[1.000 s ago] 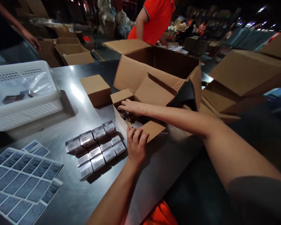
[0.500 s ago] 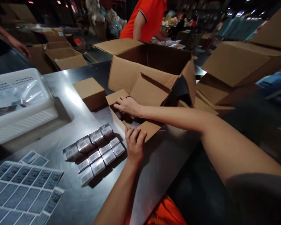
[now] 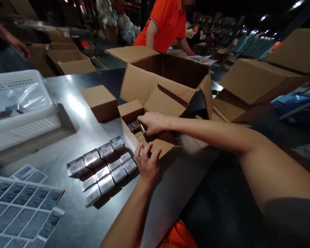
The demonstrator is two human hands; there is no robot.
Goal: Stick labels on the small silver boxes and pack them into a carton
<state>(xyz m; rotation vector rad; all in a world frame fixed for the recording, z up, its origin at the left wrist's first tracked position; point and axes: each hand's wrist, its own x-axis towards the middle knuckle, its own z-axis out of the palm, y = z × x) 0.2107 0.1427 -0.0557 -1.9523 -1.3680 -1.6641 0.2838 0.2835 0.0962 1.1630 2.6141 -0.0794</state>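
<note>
Carton (image 3: pixel 127 132), flaps spread, sits mid-view on the metal table (image 3: pixel 85 224), both hands at it. At far left, a white basket (image 3: pixel 23 136) holds clear plastic (image 3: pixel 34 98) and some packs (image 3: pixel 5 114), too dim to count. Nearer the person lie label sheets (image 3: pixel 23 206), flat and overlapping, perhaps to keep them in sight; their print is too blurred to read. Next come small boxes (image 3: pixel 106 184) in tight rows, printed ends showing, likely squared up to keep them in order and within reach. Beyond them, a sealed-looking box (image 3: pixel 99 96) sits just beside the carton.

The left hand (image 3: pixel 146 164) is at the carton's near edge, fingers bent and parted, with nothing visible in its grasp. It seems placed to steady the cardboard; how firmly it presses, I cannot tell. The right hand (image 3: pixel 155 122) reaches into the carton from the right, thumb and fingers narrowed on a small box (image 3: pixel 144 128), of which only a shiny edge shows. That box lies at the fingertips, partly covered by them; the pinch probably suits the tight space. Behind the carton stands a big box (image 3: pixel 138 82); farther right is another box (image 3: pixel 258 81).
</note>
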